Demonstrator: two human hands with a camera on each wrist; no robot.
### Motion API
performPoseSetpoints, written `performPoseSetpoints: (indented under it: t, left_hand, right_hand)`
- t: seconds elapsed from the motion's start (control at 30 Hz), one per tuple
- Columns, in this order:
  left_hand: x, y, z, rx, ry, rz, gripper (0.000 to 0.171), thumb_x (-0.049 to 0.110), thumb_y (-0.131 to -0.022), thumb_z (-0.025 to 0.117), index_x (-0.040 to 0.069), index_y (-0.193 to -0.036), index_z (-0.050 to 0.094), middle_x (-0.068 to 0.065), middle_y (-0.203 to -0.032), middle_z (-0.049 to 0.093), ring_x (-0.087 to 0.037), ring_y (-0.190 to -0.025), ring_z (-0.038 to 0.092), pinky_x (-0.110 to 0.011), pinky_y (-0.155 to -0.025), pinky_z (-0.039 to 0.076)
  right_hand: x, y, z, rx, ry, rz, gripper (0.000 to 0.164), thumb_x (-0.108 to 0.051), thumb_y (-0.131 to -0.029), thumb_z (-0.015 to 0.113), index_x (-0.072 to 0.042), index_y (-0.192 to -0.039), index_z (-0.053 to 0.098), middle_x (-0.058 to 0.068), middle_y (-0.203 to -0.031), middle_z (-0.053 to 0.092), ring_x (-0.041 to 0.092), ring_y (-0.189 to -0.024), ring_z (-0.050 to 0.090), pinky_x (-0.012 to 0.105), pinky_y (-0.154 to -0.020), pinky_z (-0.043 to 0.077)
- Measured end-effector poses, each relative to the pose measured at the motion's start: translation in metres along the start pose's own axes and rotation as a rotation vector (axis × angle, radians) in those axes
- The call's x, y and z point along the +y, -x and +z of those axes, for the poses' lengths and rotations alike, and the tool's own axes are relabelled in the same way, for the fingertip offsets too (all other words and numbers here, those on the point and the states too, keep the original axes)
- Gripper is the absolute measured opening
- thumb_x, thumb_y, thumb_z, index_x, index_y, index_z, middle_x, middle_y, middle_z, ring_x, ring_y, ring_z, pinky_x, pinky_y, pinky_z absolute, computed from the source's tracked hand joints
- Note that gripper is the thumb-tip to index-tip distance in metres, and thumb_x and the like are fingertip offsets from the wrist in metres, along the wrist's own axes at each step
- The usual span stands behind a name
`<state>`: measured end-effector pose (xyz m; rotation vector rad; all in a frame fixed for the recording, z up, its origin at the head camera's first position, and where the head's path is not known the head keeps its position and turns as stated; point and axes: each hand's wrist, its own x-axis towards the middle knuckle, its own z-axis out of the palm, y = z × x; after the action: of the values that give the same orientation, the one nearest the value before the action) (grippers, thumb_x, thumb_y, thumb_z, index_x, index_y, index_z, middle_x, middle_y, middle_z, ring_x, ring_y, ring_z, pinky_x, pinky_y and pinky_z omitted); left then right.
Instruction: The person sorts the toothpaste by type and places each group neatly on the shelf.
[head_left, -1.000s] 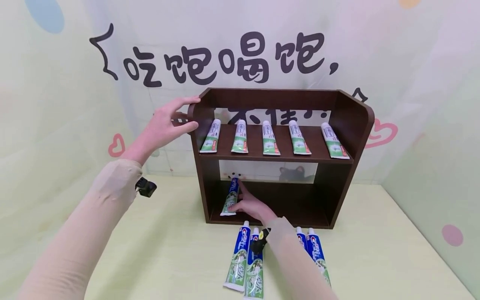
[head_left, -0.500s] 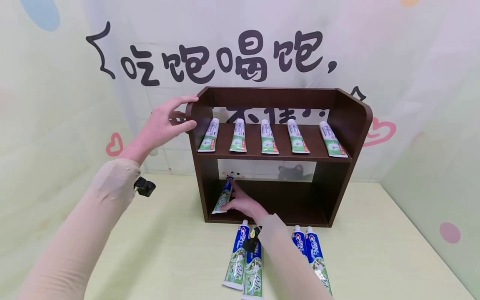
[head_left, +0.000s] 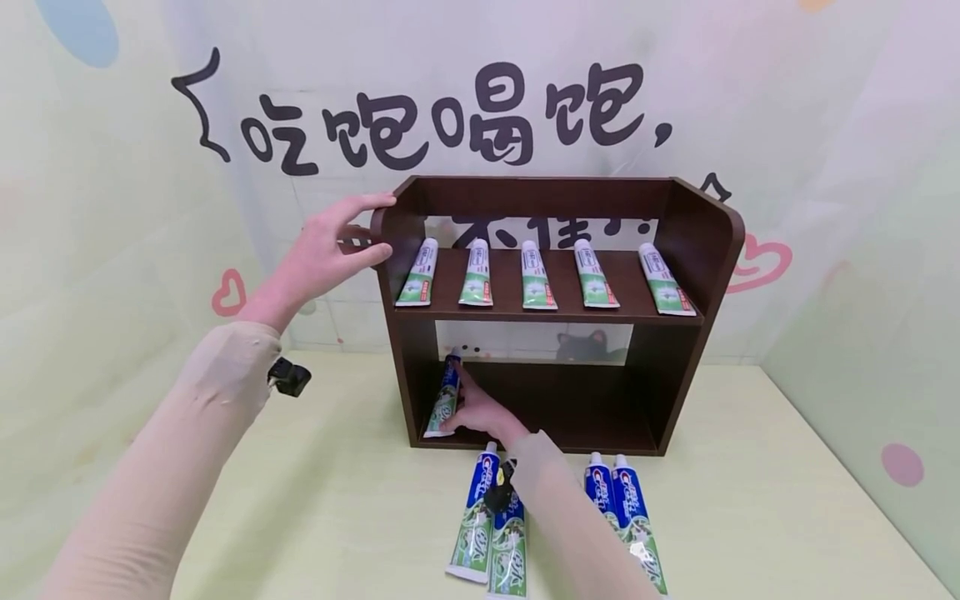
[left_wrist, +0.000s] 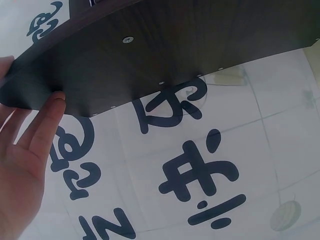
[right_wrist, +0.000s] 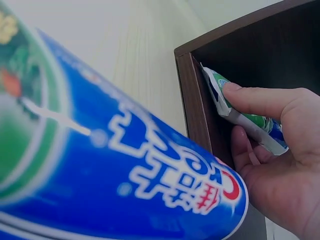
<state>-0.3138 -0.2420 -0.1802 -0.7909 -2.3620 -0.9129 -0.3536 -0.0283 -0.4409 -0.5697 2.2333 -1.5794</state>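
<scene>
My right hand (head_left: 486, 410) grips a blue and green toothpaste tube (head_left: 445, 398) inside the lower compartment of a dark brown shelf (head_left: 517, 313). The tube leans by the left side panel, cap end up and away. In the right wrist view, the thumb lies on top of the tube (right_wrist: 260, 121) and fingers are beneath it. My left hand (head_left: 322, 250) holds the upper left side panel of the shelf; in the left wrist view its fingers (left_wrist: 47, 120) touch the panel (left_wrist: 165, 55).
Several white and green toothpaste tubes (head_left: 537, 277) stand spaced out on the upper level. On the table (head_left: 360, 517) before the shelf lie more blue and green tubes (head_left: 474, 517), some left and some right (head_left: 633, 517) of my right forearm. A printed backdrop (head_left: 225, 192) hangs behind.
My right hand has carried the toothpaste tube leftward toward the left side panel, then slightly down. The left hand keeps its hold on the shelf.
</scene>
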Motion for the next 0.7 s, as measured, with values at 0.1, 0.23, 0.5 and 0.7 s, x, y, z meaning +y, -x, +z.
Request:
performPoseSetpoints:
  t: [0.1,0.23,0.5,0.7]
  left_hand:
    - [0.0008,-0.0004,0.0010,0.000,0.007,0.005,0.058,0.010,-0.090,0.069,0.020,-0.144,0.051,-0.001,-0.150,0.050,-0.031,-0.100,0.069,-0.006,-0.078,0.054]
    - [0.0008,-0.0005,0.0016,0.020,0.014,0.014,0.057,0.007,-0.089,0.070,0.017,-0.143,0.052,-0.004,-0.149,0.051,-0.023,-0.094,0.069,-0.007,-0.077,0.055]
    - [-0.0008,-0.0008,0.0013,0.023,0.007,0.020,0.058,0.009,-0.090,0.070,0.019,-0.144,0.051,-0.003,-0.148,0.051,0.005,-0.088,0.063,-0.007,-0.076,0.055]
    - [-0.0005,-0.0013,0.0022,0.019,-0.003,0.013,0.058,0.009,-0.090,0.070,0.021,-0.144,0.052,-0.001,-0.148,0.051,0.002,-0.088,0.064,-0.007,-0.076,0.055]
  right_hand:
    - [0.0023,0.0005,0.0006,-0.005,-0.005,-0.010,0.118,0.004,-0.077,0.078,-0.023,-0.160,0.000,0.021,-0.148,0.041,0.033,-0.124,0.056,0.047,-0.111,0.047]
    - [0.0027,0.0014,0.0018,-0.007,-0.004,-0.017,0.116,0.001,-0.077,0.080,-0.021,-0.160,0.002,0.021,-0.137,0.049,0.029,-0.116,0.060,0.046,-0.108,0.049]
    - [0.0015,0.0050,0.0028,0.010,0.017,-0.008,0.110,-0.004,-0.078,0.080,-0.020,-0.160,0.008,0.018,-0.127,0.055,0.025,-0.111,0.057,0.045,-0.106,0.050]
    - [0.0022,0.0095,0.0021,0.009,0.047,0.011,0.104,-0.010,-0.079,0.081,-0.017,-0.160,0.014,0.019,-0.130,0.055,0.028,-0.119,0.055,0.047,-0.109,0.047]
